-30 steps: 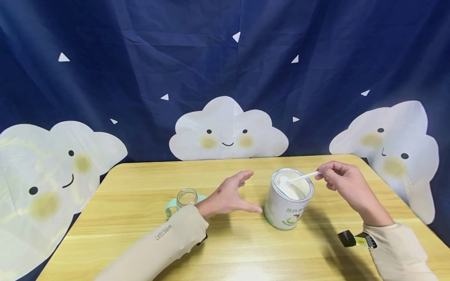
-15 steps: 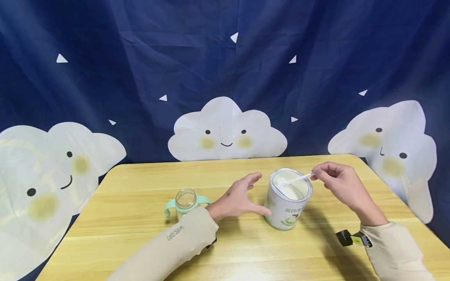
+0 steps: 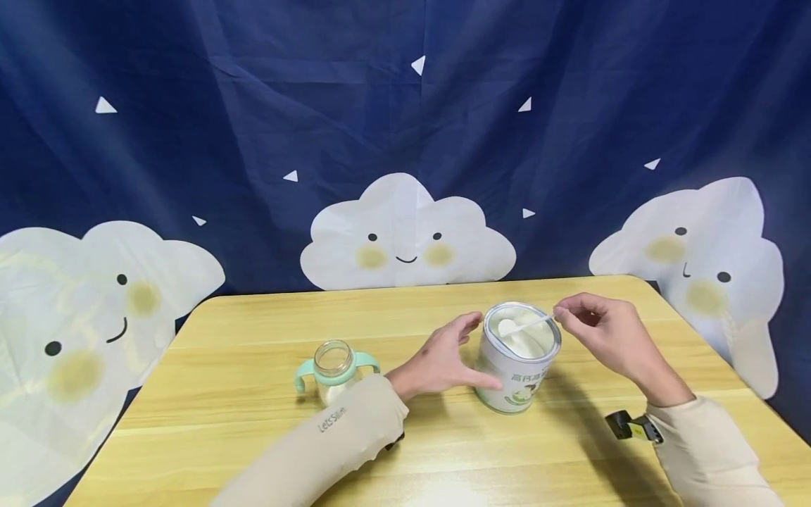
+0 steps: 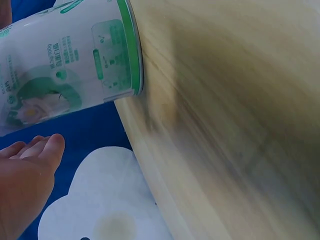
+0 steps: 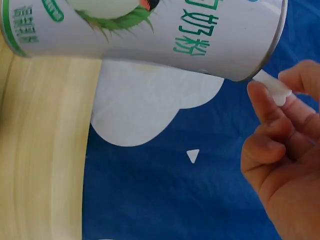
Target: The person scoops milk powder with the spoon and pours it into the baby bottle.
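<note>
A white milk powder can with green print stands open on the table, pale powder inside. My right hand pinches the handle end of a white scoop; its bowl lies inside the can's mouth, over the powder. In the right wrist view, thumb and fingers grip the handle tip beside the can's rim. My left hand is spread around the can's left side, thumb in front. In the left wrist view, a gap shows between its fingers and the can.
A clear baby bottle without a lid, with mint-green handles, stands left of the can, partly behind my left sleeve. The wooden table ends at a dark blue curtain printed with clouds.
My left hand has moved right, closer around the can. The right hand has shifted slightly left with the scoop, whose bowl now sits further left and flatter in the can's mouth.
</note>
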A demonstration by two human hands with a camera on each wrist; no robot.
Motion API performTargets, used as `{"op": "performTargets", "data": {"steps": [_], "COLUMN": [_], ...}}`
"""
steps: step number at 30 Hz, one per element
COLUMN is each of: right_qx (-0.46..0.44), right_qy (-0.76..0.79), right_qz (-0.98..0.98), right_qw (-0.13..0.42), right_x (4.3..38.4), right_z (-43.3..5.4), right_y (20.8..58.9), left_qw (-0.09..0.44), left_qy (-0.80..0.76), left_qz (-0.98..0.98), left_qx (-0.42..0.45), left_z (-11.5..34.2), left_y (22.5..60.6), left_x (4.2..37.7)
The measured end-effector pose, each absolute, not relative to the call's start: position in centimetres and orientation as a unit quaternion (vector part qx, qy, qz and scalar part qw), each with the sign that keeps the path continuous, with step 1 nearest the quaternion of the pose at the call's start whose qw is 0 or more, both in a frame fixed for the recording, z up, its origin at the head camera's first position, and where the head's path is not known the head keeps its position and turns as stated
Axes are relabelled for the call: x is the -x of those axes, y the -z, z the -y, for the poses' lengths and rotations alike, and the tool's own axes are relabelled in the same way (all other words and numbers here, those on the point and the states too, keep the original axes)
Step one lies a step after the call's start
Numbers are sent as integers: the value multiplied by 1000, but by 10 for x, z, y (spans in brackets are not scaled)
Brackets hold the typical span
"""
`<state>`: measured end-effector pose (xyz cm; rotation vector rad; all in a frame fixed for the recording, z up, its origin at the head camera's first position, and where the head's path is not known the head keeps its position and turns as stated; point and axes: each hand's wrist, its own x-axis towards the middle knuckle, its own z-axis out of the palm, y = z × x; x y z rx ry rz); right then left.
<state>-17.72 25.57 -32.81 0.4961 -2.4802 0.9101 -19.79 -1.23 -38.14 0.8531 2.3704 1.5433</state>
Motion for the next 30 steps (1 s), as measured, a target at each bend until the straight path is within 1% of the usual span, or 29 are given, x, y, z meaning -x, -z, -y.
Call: {"op": "performTargets", "data": {"steps": [6,11,16,21,30], "right_qx": [-291,-354,-384,-412,-401], "right_qy": [-278,-230,-197,-188,-238], "right_qz": [874,859,850,836,840], "right_qw": [272,290,304,309,278], "right_x": [181,183,184,188,190], "right_z": [-255,-253,-250,-245,-236], "right_y": [328,327,325,323,324], "left_qw": [79,72,54,42,37], "left_qy": [-535,-545,-538,-540,-537], "left_qz": [-787,-785,-800,-802,-807], "left_qx": [-296,-284,-259,-253,-244], "left_z": [2,-6,-13,-18,-22], "left_y": [385,388,391,391,393], "left_x": [201,200,200,199,198]}}
